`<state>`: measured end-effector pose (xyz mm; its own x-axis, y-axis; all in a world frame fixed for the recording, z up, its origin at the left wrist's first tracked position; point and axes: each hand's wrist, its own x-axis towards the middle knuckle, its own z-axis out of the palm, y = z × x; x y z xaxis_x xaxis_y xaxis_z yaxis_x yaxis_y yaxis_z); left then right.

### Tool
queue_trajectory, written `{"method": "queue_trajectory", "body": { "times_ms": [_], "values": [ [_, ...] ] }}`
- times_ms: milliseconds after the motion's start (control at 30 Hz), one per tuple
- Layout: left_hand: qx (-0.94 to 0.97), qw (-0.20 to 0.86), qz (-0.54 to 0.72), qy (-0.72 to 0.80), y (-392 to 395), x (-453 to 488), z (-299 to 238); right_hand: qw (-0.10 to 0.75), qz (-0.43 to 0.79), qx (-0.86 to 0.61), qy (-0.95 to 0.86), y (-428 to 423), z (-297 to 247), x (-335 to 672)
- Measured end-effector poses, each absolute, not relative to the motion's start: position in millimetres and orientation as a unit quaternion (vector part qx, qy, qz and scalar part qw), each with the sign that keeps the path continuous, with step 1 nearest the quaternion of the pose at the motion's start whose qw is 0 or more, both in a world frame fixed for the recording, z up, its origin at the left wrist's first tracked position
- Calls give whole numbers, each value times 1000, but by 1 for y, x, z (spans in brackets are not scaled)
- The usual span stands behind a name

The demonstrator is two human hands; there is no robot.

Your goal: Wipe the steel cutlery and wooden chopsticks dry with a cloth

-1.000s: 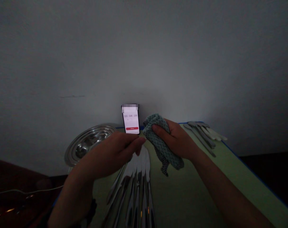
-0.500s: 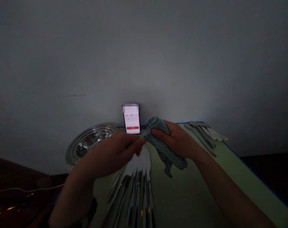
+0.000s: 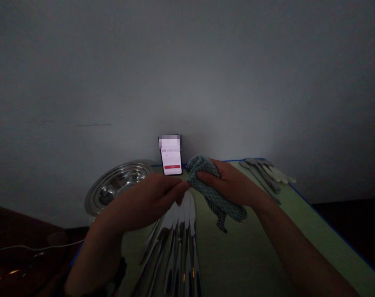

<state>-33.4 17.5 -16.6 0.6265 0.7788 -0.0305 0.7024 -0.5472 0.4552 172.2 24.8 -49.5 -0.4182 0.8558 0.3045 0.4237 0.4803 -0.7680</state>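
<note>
My right hand (image 3: 233,183) is closed around a teal knitted cloth (image 3: 217,196), whose loose end hangs down toward the green table (image 3: 255,247). My left hand (image 3: 150,198) is pinched shut right beside the cloth, its fingertips meeting the cloth's edge; what it pinches is hidden. Below both hands several steel knives (image 3: 178,243) lie side by side, tips pointing away from me.
A phone (image 3: 170,155) with a lit timer screen leans against the grey wall. A steel bowl (image 3: 116,185) sits at the table's far left. Several spoons (image 3: 264,173) lie at the far right corner. A blue edge rims the table; the room is dim.
My right hand has shifted the cloth slightly lower and to the right, so its tail hangs further down. My left hand has barely moved.
</note>
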Motion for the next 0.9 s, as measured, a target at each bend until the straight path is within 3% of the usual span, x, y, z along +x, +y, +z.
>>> {"method": "queue_trajectory", "body": {
  "times_ms": [133, 333, 500, 900],
  "values": [
    [876, 219, 45, 427, 21, -31, -23, 295, 291, -400, -817, 28, -52, 176],
    [879, 199, 1, 434, 37, -30, -53, 179, 131, -513, -829, 32, -59, 182],
    [867, 192, -27, 459, 43, -32, -64, 116, 65, -554, -822, 30, -63, 181],
    [863, 175, -102, 464, 42, -16, -73, 87, 12, -597, -798, 34, -68, 187]
  ]
}}
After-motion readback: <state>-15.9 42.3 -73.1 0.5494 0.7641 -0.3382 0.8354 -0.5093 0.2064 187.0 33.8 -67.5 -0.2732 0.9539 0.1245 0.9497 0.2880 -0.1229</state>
